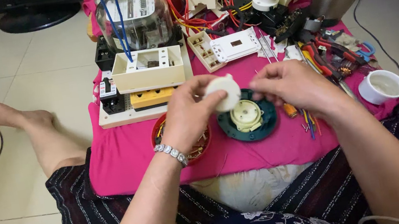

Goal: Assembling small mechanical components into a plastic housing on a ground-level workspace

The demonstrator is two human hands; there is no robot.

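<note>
While the left hand point(189, 109) pinches a round cream cap point(223, 93) by its edge, the right hand point(293, 86) hovers just beside it, fingertips pressed together. Below both, on the pink cloth point(127, 154): a dark green round base point(248, 118) with cream centre, beside a red bowl point(156, 130) of small parts.

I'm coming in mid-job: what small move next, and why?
Probably bring the right hand to the white round cap that the left hand holds up. The right fingers are pinched just beside it, above the green base lying open on the pink cloth.
</note>
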